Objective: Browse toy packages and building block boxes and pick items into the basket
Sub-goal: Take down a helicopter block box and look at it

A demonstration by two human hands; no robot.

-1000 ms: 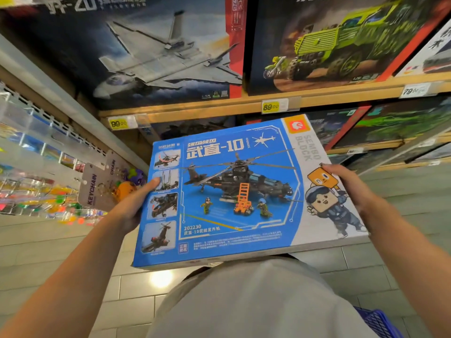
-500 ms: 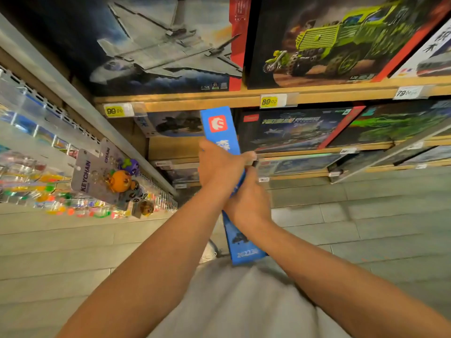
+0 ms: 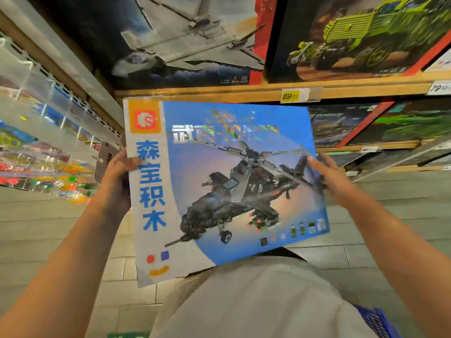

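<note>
Now a large, flat blue helicopter box (image 3: 227, 186) of building blocks is held face-up in front of the person's chest, its picture side showing a dark helicopter and a white strip of blue lettering down its left edge. Half a second ago the box stood edge-on between the hands; a second ago its other printed face showed. So it has just been flipped over, which reads as inspection of both sides, not yet a decision to take it.

The left hand (image 3: 117, 181) grips the box's left edge, thumb over the white strip. The right hand (image 3: 329, 178) holds the right edge, fingers curled over the front.

Beyond the box's top edge runs a wooden shelf (image 3: 219, 91) with a yellow price tag (image 3: 290, 95), and above it stand a jet box (image 3: 185, 37) and a green truck box (image 3: 366, 35). Hanging keychain racks (image 3: 48, 152) crowd the left side, near the left hand.

A corner of the blue basket (image 3: 375, 320) shows at lower right, below the right forearm. Tiled floor lies open on that side, so lowering the box rightward looks the freest path.
</note>
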